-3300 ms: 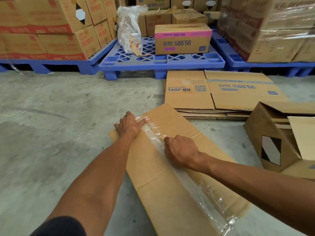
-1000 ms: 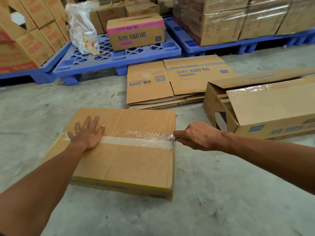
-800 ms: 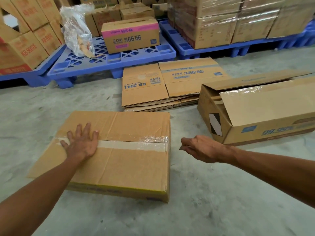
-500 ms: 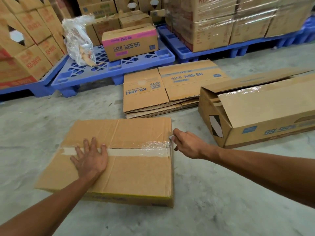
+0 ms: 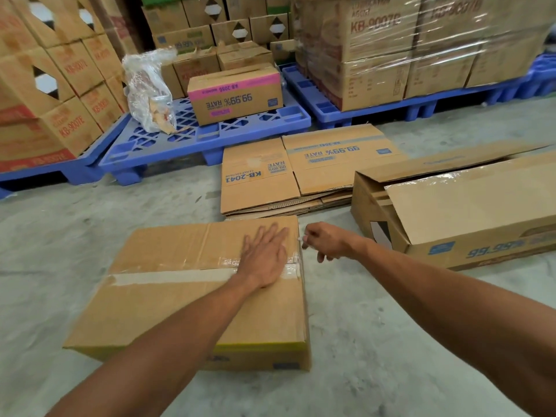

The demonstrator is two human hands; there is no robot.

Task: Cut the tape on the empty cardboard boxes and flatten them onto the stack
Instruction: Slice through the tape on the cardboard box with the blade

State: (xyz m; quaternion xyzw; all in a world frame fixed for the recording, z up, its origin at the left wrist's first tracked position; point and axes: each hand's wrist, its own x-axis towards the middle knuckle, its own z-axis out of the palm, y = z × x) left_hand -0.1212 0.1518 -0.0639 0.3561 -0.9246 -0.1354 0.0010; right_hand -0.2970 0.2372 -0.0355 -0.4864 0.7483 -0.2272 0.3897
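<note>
Concrete floor (image 5: 90,242) carries everything in this warehouse bay. Along its far edge stand blue pallets (image 5: 210,139) loaded with printed cartons; the right-hand load is wrapped in clear film (image 5: 421,40). On the middle pallet sit a pink-banded carton (image 5: 236,94) and, at its left, a clear plastic bag (image 5: 149,91).

At the right edge of the floor lies a long open box (image 5: 457,212) on its side, flaps loose. Just in front of the middle pallet rests the stack (image 5: 301,173) of flattened cartons, top sheets printed side up.

Nearest the camera, centre floor, lies the taped box (image 5: 186,302), its far right corner just short of the stack. A strip of tape (image 5: 168,276) runs across its upper face along the flap seam, crinkled at the right edge.

Left hand (image 5: 266,255) lies flat, fingers spread, pressed on the box top over the right end of the tape. Right hand (image 5: 326,240) hangs just off the box's right edge, fingers curled, thumb and forefinger pinching a small pale item at the edge; what it is cannot be told.
</note>
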